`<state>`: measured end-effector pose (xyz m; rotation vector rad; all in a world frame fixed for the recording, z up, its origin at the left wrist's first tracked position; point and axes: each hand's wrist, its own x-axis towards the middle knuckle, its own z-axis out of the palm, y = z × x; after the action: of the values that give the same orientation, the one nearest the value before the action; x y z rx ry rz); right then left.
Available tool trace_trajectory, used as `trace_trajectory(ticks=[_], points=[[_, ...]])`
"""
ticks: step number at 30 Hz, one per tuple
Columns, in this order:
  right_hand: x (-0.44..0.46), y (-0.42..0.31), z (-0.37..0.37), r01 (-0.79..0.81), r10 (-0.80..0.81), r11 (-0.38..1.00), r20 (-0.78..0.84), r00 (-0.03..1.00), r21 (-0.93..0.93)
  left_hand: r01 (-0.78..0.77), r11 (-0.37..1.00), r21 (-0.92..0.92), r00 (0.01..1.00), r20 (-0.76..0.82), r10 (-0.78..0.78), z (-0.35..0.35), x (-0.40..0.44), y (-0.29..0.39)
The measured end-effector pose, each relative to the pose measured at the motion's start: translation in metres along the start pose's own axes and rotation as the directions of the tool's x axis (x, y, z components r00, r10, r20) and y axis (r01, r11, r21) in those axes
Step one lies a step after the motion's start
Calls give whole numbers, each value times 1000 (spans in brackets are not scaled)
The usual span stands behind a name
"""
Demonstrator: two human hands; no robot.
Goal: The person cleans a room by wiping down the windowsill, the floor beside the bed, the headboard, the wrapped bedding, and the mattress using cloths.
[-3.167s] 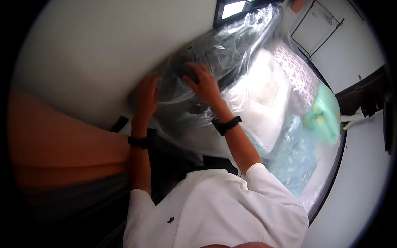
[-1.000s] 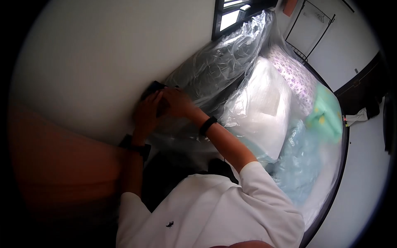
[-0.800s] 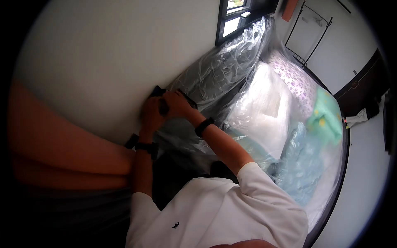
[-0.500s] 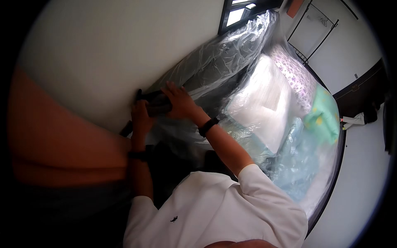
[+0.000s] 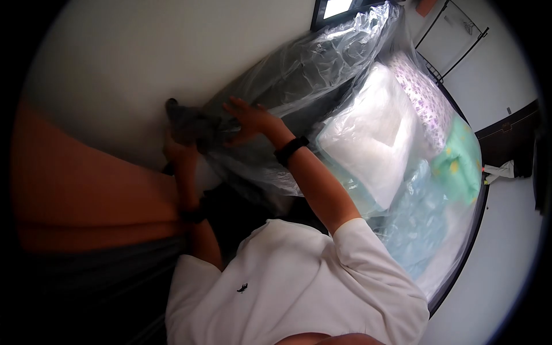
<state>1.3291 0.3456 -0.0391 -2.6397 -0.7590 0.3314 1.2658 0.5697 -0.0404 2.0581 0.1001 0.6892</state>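
One dark, crumpled bundle [image 5: 192,123], apparently cloth though too dim and blurred to name more closely, is at the left hand, just beside the pale wall [image 5: 172,52] and by the near left end of one large clear plastic sheet [image 5: 328,63]. The left hand [image 5: 181,152] is at the bundle's lower edge, its fingers mostly lost in shadow, so whether they pinch the bundle cannot be told. The right hand [image 5: 253,122] is just right of the bundle with its fingers spread, over the plastic sheet; whether they touch it is unclear. Two dark wristbands show, one on the right wrist [image 5: 292,150] and one on the left. Up and to the right, the sheet covers a heap in which four pieces can be counted: one white pillow-like bundle [image 5: 368,132], one white piece with a purple floral print [image 5: 422,98], one green piece with yellow spots [image 5: 460,164] and one pale-blue crinkled piece [image 5: 417,213]. Nearest the camera is one white short-sleeved shirt [image 5: 299,282] with a single small dark emblem [image 5: 242,287] on its chest. One broad orange surface [image 5: 92,190] fills the left side. Farther off are part of one bright window [image 5: 336,8] at the top, one thin black rack [image 5: 465,54] and one whitish cloth [image 5: 501,171] at the right.
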Motion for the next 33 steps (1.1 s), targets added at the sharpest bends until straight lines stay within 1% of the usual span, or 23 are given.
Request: trace_trajectory(ticks=[1, 3, 4, 5, 6, 7, 8, 9, 10, 11, 12, 14, 15, 17, 18, 20, 21, 23, 27, 29, 30, 32, 33], points=[[-1, 0, -1, -7, 7, 998, -1, 1000, 69, -7, 1000, 1, 1000, 4, 7, 3, 9, 11], [-1, 3, 2, 4, -1, 991, -22, 1000, 133, -399, 916, 41, 917, 0, 399, 2, 28, 35], [2, 9, 6, 19, -13, 982, -34, 999, 186, -413, 910, 36, 911, 3, 413, 8, 29, 26], [4, 15, 11, 14, -5, 983, -51, 999, 185, -416, 863, 285, 909, 146, 390, 21, 29, 7], [9, 22, 22, 88, -49, 945, -129, 990, 315, -426, 746, 511, 904, 276, 328, 31, 29, -4], [8, 22, 23, 170, -85, 887, -211, 974, 429, -440, 744, 503, 897, 282, 340, 37, 21, 3], [6, 21, 25, 164, -74, 892, -222, 972, 422, -387, 824, 413, 913, 298, 279, 45, 7, 8], [-3, 14, 22, 93, 1, 932, -260, 966, 350, -321, 893, 316, 923, 315, 221, 51, -5, 13], [-8, 7, 20, 19, 67, 964, -309, 949, 266, -425, 794, 434, 897, 320, 305, 55, -20, 6], [9, 9, 46, -64, -39, 987, -610, 792, -146, -504, 671, 544, 864, 322, 388, 61, -28, 1], [22, 16, 74, -260, -270, 835, -772, 576, -486, -504, 683, 529, 864, 290, 412, 58, -27, 6], [-31, -26, 33, 150, -243, 968, -579, 778, -203, -454, 886, 93, 825, 420, 378, 35, -23, 14], [-29, -22, 32, 151, -254, 963, -569, 782, -222, -446, 891, 84, 832, 405, 379, 28, -12, 9], [-25, -24, 51, 344, -343, 932, -599, 724, -117, 37, 986, -160, 865, 500, 49, 12, 1, -8], [-35, -27, 43, 352, -347, 929, -589, 730, -111, 49, 987, -155, 867, 496, 35, 16, 3, -12], [-54, -37, 8, 291, -318, 946, -575, 754, -141, -194, 976, -98, 954, 212, 211, 28, 14, -23], [-45, -27, 16, 302, -324, 944, -567, 757, -136, -184, 979, -89, 958, 207, 199, 28, 12, -26], [-15, 16, 30, 59, -258, 951, -679, 688, -302, -370, 921, 124, 898, 302, 320, 44, 19, -19], [-13, 35, 21, -76, -212, 941, -749, 627, -330, -430, 883, 187, 843, 433, 319, 56, 19, -11], [-9, 25, 29, -127, -56, 977, -784, 618, -170, -470, 727, 500, 880, 329, 343, 64, 18, -37], [-4, 22, 37, -133, -54, 977, -791, 610, -169, -480, 724, 496, 875, 330, 354, 67, 22, -41], [-7, 11, 72, -108, 65, 994, -716, 695, -15, -571, 669, 477, 816, 234, 529, 70, 11, -52], [-16, 8, 80, -118, 68, 993, -717, 694, -20, -573, 674, 467, 814, 233, 531, 72, 9, -55]])
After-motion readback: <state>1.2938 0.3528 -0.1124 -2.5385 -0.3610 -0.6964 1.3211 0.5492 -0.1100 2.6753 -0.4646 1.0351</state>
